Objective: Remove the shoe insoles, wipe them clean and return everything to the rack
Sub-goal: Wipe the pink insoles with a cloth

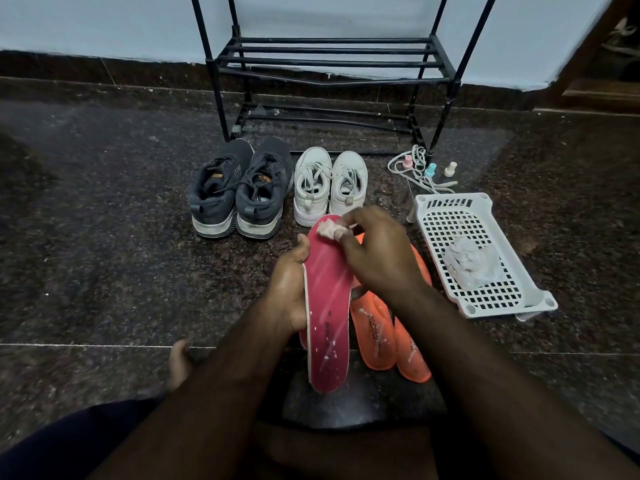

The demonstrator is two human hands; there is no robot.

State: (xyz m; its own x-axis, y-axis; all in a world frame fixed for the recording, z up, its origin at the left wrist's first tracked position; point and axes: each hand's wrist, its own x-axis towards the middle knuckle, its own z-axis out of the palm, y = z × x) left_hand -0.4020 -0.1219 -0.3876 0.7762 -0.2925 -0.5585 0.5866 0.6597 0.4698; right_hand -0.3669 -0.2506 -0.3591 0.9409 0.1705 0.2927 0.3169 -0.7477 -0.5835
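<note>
The pink insole (pixel 327 306) is held up over the floor, the left hand (pixel 289 289) curled round its left edge. The right hand (pixel 375 258) pinches a crumpled wipe (pixel 330 229) against the toe end. White specks show near the heel, so the wiping should probably run down the full length with steady backing from the left hand. Orange insoles (pixel 377 334) lie just beside it; grey sneakers (pixel 239 192) and white sneakers (pixel 329 185) wait before the black rack (pixel 329 60).

Place: you're on a home floor, by the wall.
Evidence: a black shoe rack (pixel 332 64) at top centre, dark sneakers (pixel 239 188) and white sneakers (pixel 330 183) below it, speckled stone floor (pixel 104 220).
</note>
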